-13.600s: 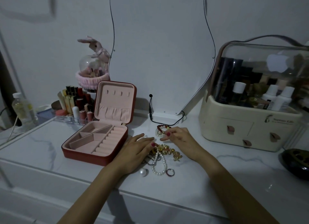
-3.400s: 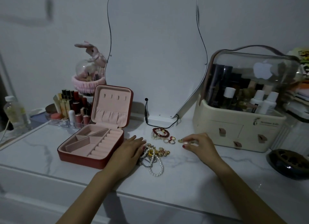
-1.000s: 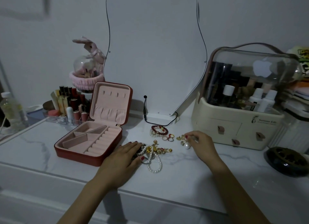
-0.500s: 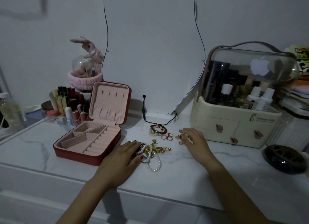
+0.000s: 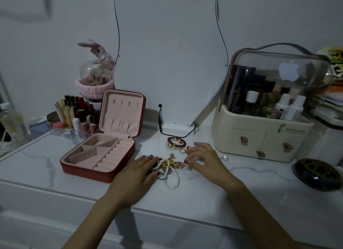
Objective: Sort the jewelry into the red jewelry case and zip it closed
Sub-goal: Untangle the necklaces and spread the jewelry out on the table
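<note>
My left hand (image 5: 137, 171) still lies flat on the jewelry pile (image 5: 168, 167), right of the red jewelry case (image 5: 98, 154). My right hand (image 5: 201, 160) has returned, now pinching a gold piece.

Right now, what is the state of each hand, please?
Left hand: open, fingers flat on the jewelry pile.
Right hand: fingertips pinch a gold piece at the pile's edge.

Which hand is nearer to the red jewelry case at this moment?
Left. The left hand rests on the tangled jewelry pile just right of the red jewelry case. The right hand is beyond the pile, farther right.
</note>
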